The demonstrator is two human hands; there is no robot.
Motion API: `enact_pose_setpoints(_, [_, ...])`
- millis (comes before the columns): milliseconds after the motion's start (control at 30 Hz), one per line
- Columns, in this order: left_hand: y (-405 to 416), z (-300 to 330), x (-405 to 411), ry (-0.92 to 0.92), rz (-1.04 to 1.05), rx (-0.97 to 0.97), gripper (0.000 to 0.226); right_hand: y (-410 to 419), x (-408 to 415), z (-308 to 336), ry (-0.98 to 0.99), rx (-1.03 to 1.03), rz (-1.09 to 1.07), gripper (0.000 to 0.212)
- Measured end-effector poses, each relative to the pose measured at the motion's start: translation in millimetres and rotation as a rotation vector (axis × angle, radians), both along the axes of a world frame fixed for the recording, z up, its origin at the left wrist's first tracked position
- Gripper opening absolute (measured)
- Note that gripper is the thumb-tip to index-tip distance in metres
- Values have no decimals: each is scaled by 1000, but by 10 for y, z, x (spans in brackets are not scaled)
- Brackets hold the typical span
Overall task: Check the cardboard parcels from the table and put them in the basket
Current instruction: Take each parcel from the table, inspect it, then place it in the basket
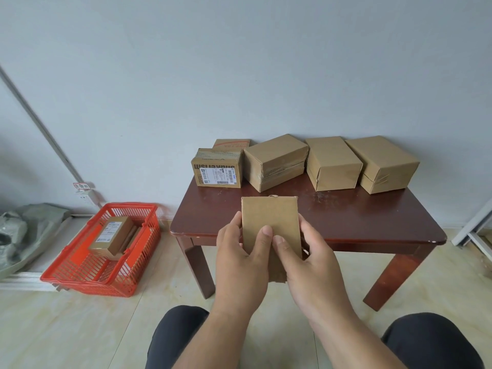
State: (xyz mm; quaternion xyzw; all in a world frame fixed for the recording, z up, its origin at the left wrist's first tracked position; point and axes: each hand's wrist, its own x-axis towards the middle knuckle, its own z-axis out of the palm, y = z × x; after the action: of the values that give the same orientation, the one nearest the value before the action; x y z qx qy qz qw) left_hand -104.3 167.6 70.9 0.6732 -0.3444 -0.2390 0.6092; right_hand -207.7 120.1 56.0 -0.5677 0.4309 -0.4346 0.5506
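The person holds one parcel (270, 225) upright over the near edge of the table (346, 222), raised toward the camera. The left hand (239, 251) grips its left edge and the right hand (306, 257) its right edge, both thumbs pressed flat on the near face. This two-sided hold probably leaves the faces free for turning and looking over, so the checking step seems to be in hand.

Five more boxes stand in a row at the back of the table against the wall (239, 62), likely queued out of the working space: a labelled box (217, 171), a flat one (231, 143) behind it, and three plain boxes (275, 162) (332, 163) (382, 163) to its right.

The red basket (66, 272) sits on the floor (80, 328) left of the table, near the left hand's side, and already holds a labelled parcel (111, 235) lying on others. Grey bags (24, 230) lie beyond it.
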Motion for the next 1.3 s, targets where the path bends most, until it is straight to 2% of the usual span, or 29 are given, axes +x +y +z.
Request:
enact_pose_setpoints(100, [29,0,-40,22,-17,2,39,-23,-2,16,18,-7,-23,51])
enact_pose_setpoints(200, [60,-25,-101,64,-13,-10,43,-85,-25,51,2,-9,-71,26])
enact_pose_setpoints(267, [71,-33,-122,96,-14,-18,44,-103,-27,58,-10,-3,-89,21])
enact_pose_setpoints(400, [47,10,-78,108,-17,-34,35,-54,-14,53,12,3,-78,42])
enact_pose_setpoints(567, [18,32,-18,90,24,-21,28,12,-19,-2,75,-51,-38,39])
enact_pose_setpoints(733, [44,4,-76,83,3,-33,33,-47,-24,22,64,-32,-86,35])
enact_pose_setpoints(900, [68,-44,-115,88,-23,-7,44,-99,-22,32,92,-19,-144,52])
enact_pose_setpoints(1067, [38,24,-24,115,39,-20,27,-1,-25,-6,84,-78,-89,28])
enact_pose_setpoints(1300, [56,12,-72,109,38,-51,32,-47,-23,54,50,9,-140,30])
